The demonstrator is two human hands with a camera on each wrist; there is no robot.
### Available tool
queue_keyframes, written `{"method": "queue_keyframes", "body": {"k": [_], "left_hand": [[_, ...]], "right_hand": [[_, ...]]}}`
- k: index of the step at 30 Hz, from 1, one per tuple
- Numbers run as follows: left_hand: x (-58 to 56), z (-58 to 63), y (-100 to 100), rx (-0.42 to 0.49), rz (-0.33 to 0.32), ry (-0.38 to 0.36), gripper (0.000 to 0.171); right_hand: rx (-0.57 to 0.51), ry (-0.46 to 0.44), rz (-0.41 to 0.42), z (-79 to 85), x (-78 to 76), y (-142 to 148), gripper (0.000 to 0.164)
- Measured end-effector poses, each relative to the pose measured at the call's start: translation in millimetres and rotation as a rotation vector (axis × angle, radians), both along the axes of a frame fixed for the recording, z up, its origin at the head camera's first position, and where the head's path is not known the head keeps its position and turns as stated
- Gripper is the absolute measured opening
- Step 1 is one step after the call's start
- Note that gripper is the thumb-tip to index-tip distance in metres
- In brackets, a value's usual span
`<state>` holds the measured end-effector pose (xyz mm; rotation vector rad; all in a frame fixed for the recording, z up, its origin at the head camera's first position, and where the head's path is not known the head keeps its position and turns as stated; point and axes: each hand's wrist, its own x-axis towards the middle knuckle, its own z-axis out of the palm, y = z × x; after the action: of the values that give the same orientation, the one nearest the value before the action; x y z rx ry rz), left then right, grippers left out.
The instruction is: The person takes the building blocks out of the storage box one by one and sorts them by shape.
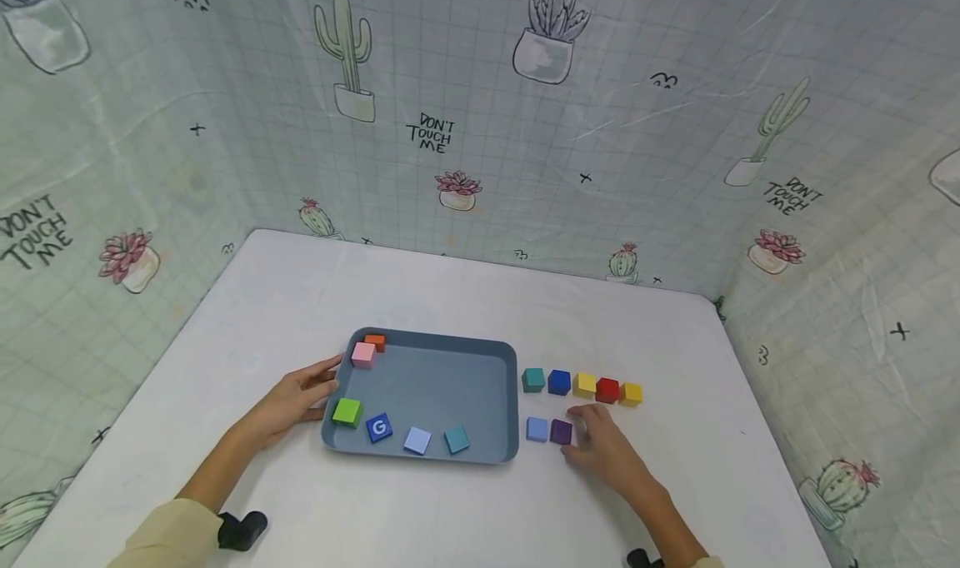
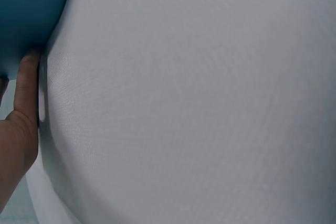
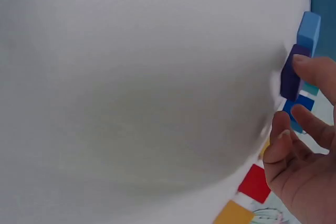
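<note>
At the left end of a blue-grey tray (image 1: 450, 385), my left hand (image 1: 296, 397) rests against the rim with fairly straight fingers. The left wrist view shows a finger (image 2: 26, 85) reaching to the tray's wall. Over on the right, my right hand (image 1: 603, 443) is at a purple cube (image 1: 561, 432), thumb and forefinger parted on either side of its right end. In the right wrist view the thumb (image 3: 312, 69) overlaps the purple cube, while the other fingers are spread away from it. A light blue cube (image 1: 536, 429) sits just left of the purple one.
Behind the right hand runs a row of cubes: teal (image 1: 533, 380), blue (image 1: 558, 382), yellow (image 1: 584, 385), red (image 1: 607, 391) and another yellow (image 1: 631, 395). Inside the tray lie several cubes, among them pink (image 1: 363, 355), green (image 1: 347, 412) and a blue one marked G (image 1: 378, 427).
</note>
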<state>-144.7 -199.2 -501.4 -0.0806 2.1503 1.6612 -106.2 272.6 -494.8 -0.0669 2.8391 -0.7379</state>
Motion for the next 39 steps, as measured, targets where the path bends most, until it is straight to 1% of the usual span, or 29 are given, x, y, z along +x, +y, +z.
{"method": "queue_keyframes", "body": {"k": [2, 4, 7, 9, 11, 13, 17, 21, 25, 27, 30, 34, 39], "left_hand": [[-0.4, 0.0, 0, 0.002, 0.002, -0.003, 0.062], [-0.5, 0.0, 0, 0.0, 0.002, -0.004, 0.063], [-0.6, 0.1, 0, -0.003, 0.0, -0.003, 0.063], [-0.5, 0.3, 1, -0.007, -0.006, 0.001, 0.063], [-0.2, 0.3, 0, -0.004, -0.004, 0.002, 0.063], [0.1, 1.1, -1, -0.002, -0.002, -0.001, 0.063], [-0.1, 1.9, -2, 0.001, 0.002, -0.004, 0.063], [0.2, 1.4, -1, -0.002, 0.001, 0.0, 0.063], [0.0, 1.6, 0, -0.002, -0.004, -0.001, 0.062], [-0.3, 1.9, 0, -0.004, -0.004, -0.001, 0.062], [-0.5, 2.1, 0, -0.01, -0.003, 0.0, 0.063], [-0.3, 2.5, 0, -0.014, -0.001, 0.0, 0.062], [0.4, 3.2, 0, -0.01, -0.001, -0.004, 0.062]], "right_hand": [[0.014, 0.032, -0.005, 4.7, -0.5, -3, 0.051], [0.012, 0.076, -0.004, 10.3, -1.2, -7, 0.048], [-0.032, 0.131, 0.026, 19.1, -2.6, -14, 0.041], [-0.063, 0.146, 0.049, 24.4, -3.1, -20, 0.038], [-0.099, 0.16, 0.09, 29.0, -4.8, -28, 0.034], [-0.122, 0.179, 0.145, 32.4, -7.1, -37, 0.033], [-0.151, 0.214, 0.294, 35.3, -12.7, -54, 0.035], [-0.132, 0.231, 0.425, 37.2, -15.8, -70, 0.038], [-0.069, 0.213, 0.529, 38.2, -17.3, -87, 0.04], [-0.025, 0.18, 0.576, 37.3, -18.0, -95, 0.041], [0.013, 0.122, 0.633, 35.4, -19.2, -104, 0.043], [0.024, 0.073, 0.664, 30.6, -21.0, -112, 0.044], [0.044, 0.039, 0.673, 22.9, -22.1, -115, 0.046]]}}
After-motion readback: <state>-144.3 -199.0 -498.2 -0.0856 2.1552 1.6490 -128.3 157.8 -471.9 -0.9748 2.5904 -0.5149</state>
